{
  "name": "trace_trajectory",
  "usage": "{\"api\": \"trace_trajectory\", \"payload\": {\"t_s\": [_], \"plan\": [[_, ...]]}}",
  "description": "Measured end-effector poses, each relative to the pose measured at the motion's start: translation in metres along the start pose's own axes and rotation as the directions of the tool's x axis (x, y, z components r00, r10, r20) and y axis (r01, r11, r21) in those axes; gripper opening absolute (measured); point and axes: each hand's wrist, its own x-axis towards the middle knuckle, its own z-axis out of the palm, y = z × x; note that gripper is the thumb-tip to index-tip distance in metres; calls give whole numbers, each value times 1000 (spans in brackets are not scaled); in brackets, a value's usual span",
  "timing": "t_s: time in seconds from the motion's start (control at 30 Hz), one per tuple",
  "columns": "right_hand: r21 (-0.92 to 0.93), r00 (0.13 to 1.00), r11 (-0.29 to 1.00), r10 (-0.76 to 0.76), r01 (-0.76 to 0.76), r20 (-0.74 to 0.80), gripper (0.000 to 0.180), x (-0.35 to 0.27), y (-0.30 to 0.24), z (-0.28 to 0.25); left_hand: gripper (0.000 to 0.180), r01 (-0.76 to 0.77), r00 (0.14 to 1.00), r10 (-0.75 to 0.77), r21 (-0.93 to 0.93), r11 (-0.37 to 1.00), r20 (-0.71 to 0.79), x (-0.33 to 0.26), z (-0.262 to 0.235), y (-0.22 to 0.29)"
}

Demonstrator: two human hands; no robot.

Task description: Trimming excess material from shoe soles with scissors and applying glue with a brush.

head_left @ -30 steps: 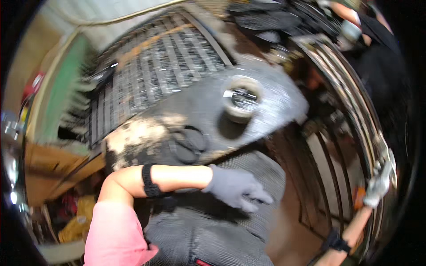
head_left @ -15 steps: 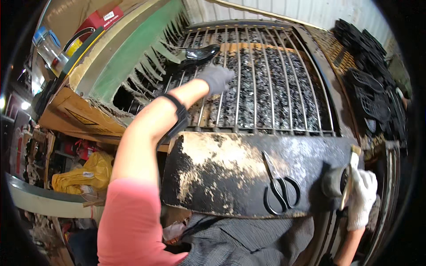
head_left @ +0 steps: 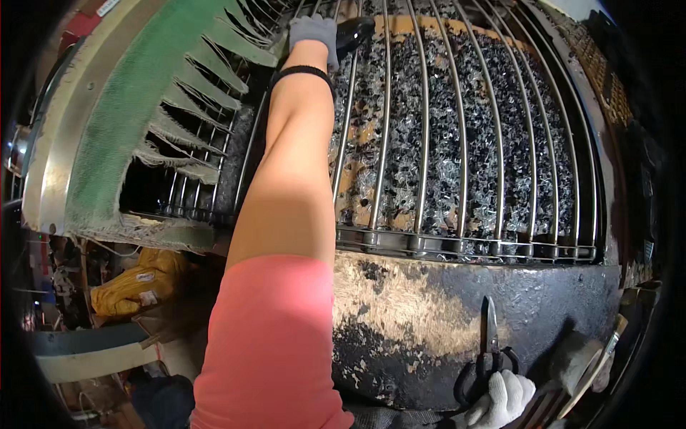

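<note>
My left hand point(head_left: 313, 36), in a grey glove, stretches to the far left of the metal rack point(head_left: 424, 129). Its fingers curl at the left end of a glossy black shoe-like piece point(head_left: 355, 34), covering part of it. My right hand point(head_left: 504, 400), gloved in white, has its fingers bent round the lower handle of black-handled scissors point(head_left: 490, 332). Those scissors lie on a worn black board point(head_left: 407, 357) with bare pale patches. To the right, a brush point(head_left: 597, 365) with a light wooden handle leans against a grey cup point(head_left: 572, 357).
Ragged green cloth strips point(head_left: 204, 93) hang over a dark opening at left. Below the bars lies a bed of shiny dark bits point(head_left: 479, 121). A yellow bundle point(head_left: 136, 286) sits lower left. Black shoe-like pieces are dim at the right rim.
My left hand has reached farther, onto the glossy black piece. My right hand has let go of the brush and moved left to the scissors, which now point more directly away.
</note>
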Motion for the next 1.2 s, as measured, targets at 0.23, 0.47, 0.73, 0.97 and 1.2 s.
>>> {"api": "trace_trajectory", "payload": {"t_s": [0.23, 0.47, 0.73, 0.97, 1.2], "plan": [[6, 1000, 1000, 17, -17, -21, 40, -5, -2, 6, 96, -22, 993, 28, 54, 998, -118, -38, -9, 12], [38, 989, 999, 2, 3, -146, 32, -3, -11, 7, 105, -234, 931, 223, -2, 972, -289, -162, -34, 16], [139, 995, 988, 72, -61, -73, 48, 2, -26, -16, 97, -427, 871, 150, -569, 703, -468, -310, -139, -18], [-154, 914, 951, 303, -269, 271, 74, -42, -35, -48, 94, -729, 558, 575, -685, -6, -598, -448, -237, 0], [189, 870, 864, 409, -467, 275, 50, -113, -15, -77, 102, 706, 388, 872, -511, -490, -300, -548, -150, 149]]}}
